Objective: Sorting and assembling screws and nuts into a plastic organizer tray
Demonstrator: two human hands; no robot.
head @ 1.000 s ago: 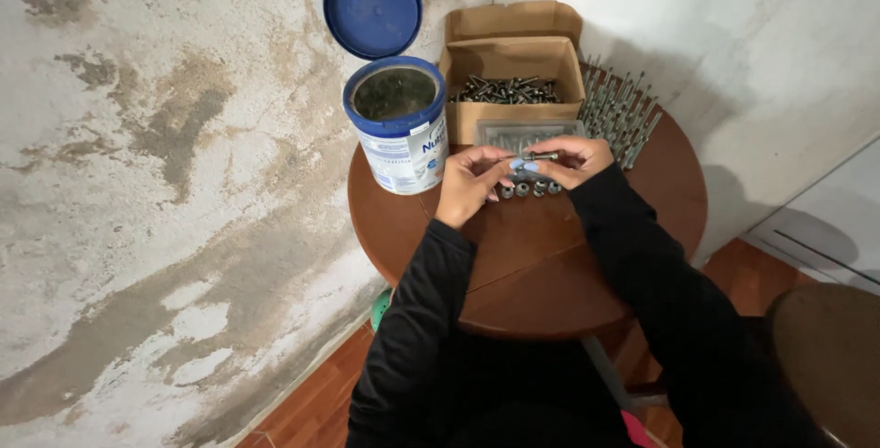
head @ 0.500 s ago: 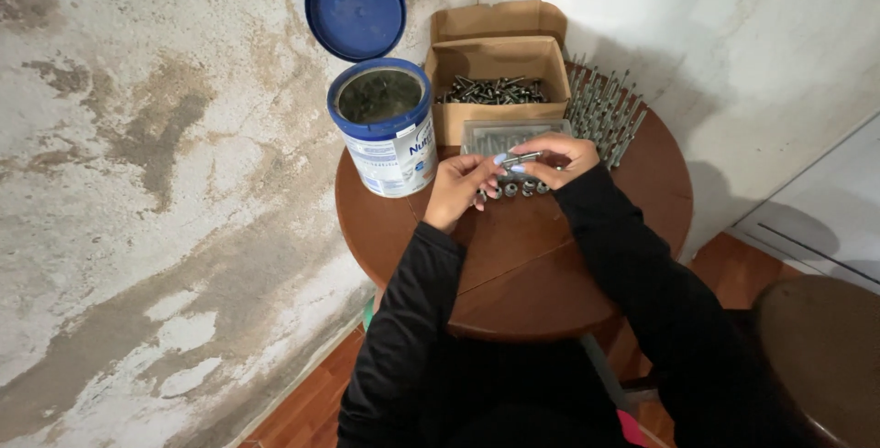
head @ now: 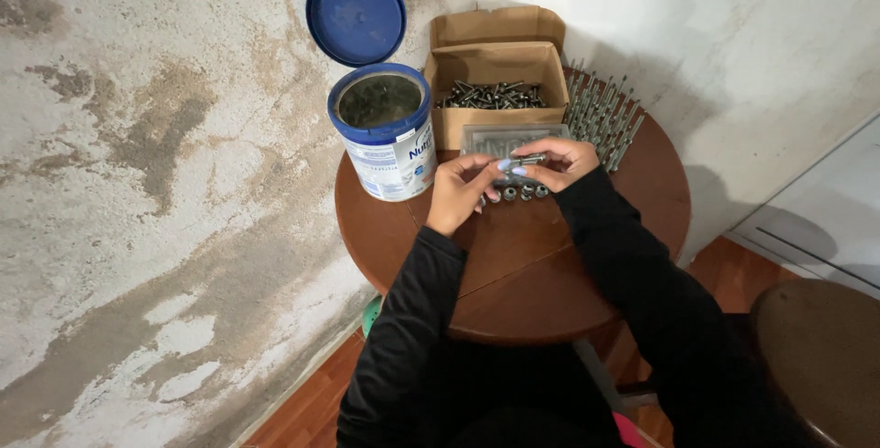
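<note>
My left hand and my right hand meet over the far part of a small round brown table. Between their fingertips they pinch a short metal bolt, held level. Just below it, a short row of small metal nuts lies on the tabletop. A clear plastic tray sits right behind my hands. Both arms wear black sleeves.
An open blue-rimmed tin can with its blue lid flipped up stands at the table's left. A cardboard box of bolts sits at the back. Several bolts stand upright at the back right. A brown stool is at the lower right.
The view shifted slightly, so everything sits a bit further left than one second ago. My hands stay together on the bolt, with my left fingers closer around its end.
</note>
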